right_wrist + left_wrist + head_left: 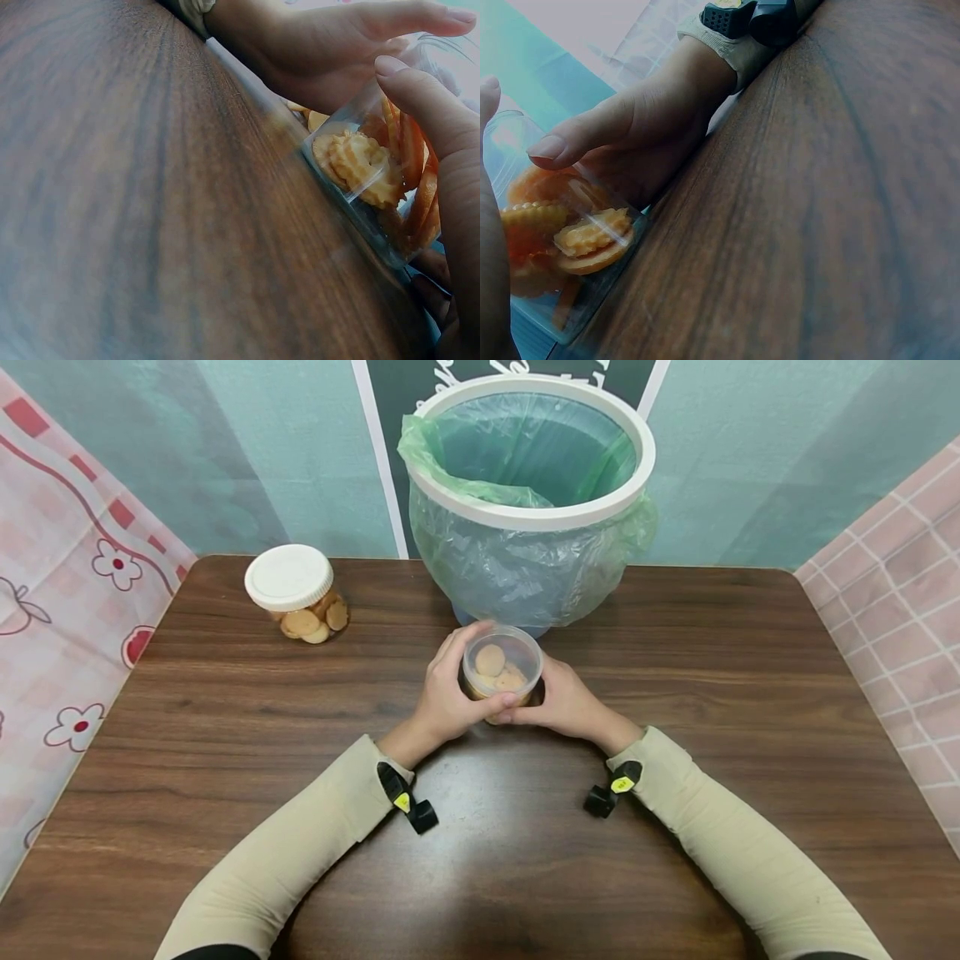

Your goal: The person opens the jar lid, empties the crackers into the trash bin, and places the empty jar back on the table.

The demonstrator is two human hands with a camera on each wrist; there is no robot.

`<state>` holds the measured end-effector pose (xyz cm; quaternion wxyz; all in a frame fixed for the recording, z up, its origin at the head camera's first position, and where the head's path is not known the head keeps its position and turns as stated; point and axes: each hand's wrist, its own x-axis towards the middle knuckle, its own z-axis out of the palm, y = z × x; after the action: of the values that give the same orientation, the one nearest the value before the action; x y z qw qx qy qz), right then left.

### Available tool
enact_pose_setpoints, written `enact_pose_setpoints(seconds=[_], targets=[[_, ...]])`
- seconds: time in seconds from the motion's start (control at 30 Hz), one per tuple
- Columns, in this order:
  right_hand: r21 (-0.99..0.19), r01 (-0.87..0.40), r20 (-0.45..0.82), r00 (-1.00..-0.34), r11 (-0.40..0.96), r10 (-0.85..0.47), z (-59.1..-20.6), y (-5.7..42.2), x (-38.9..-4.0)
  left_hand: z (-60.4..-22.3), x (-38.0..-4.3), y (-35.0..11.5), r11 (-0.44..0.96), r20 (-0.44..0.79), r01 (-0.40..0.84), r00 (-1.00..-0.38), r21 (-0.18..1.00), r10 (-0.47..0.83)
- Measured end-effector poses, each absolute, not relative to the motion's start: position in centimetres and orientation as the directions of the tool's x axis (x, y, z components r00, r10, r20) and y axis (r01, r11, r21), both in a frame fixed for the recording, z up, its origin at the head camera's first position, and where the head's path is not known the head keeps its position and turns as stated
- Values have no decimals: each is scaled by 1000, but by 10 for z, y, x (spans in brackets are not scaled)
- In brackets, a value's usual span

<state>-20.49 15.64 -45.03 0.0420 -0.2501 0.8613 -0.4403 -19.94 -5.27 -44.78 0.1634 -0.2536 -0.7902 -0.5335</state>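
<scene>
Both hands hold a clear plastic jar of round cookies near the middle of the wooden table. My left hand grips its left side, fingers round the back and thumb across the front. From the right, my right hand holds it, its thumb meeting the left one in front. In the right wrist view, the jar's base is at the tabletop, and ridged yellow cookies show through the wall. The left wrist view also shows cookies inside. No white lid sits on this jar.
A second cookie jar with a white screw lid stands at the table's back left. Just behind the hands is a bin with a white rim and green bag. A dark wooden table extends around them, against curtained walls.
</scene>
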Motion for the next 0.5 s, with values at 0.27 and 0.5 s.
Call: enact_pose_setpoints(seconds=[0.27,0.5], targets=[[-778,-400,159,-872,485,-463,-450,156,-204,-448,-200,-53,299,519,570,-821,765,235],[-781,-400,164,-873,481,-460,-451,156,-205,-448,-200,-53,301,518,570,-821,764,239]])
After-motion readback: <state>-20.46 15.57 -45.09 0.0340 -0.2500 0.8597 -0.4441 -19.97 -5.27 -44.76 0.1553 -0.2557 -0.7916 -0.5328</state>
